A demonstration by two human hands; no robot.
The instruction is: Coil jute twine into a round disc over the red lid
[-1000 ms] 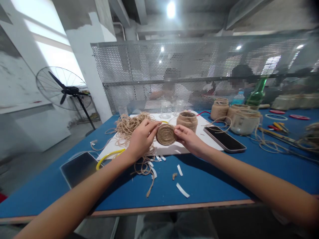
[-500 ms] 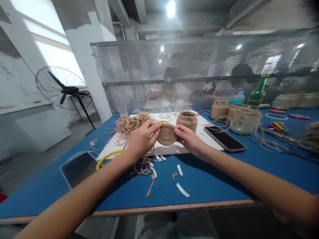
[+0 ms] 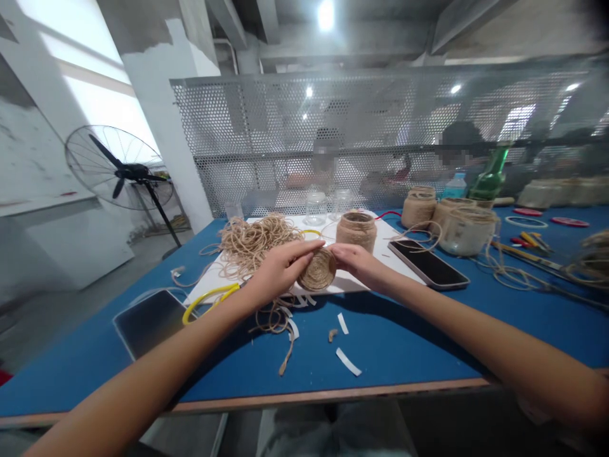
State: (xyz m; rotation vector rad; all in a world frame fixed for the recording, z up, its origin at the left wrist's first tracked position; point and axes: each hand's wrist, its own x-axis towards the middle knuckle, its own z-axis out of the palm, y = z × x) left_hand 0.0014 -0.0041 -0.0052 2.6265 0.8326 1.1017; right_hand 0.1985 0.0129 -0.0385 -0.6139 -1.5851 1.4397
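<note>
Twine disc [image 3: 318,271] sits between left fingers [image 3: 299,251] and right fingers [image 3: 347,254].

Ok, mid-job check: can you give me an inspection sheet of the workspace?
Surface: blue tabletop, partly under a white sheet.
Job's things: coiled twine disc held up; twine-wrapped jar standing behind it.
Clutter: loose twine pile, white strips, yellow loop handle, phone.
Hands: left fingers and right fingers both on the disc's edge.
Cables: red strand beside the jar; cannot tell whether it is a cable.
Surroundings: perforated screen behind, pedestal fan at left.
</note>
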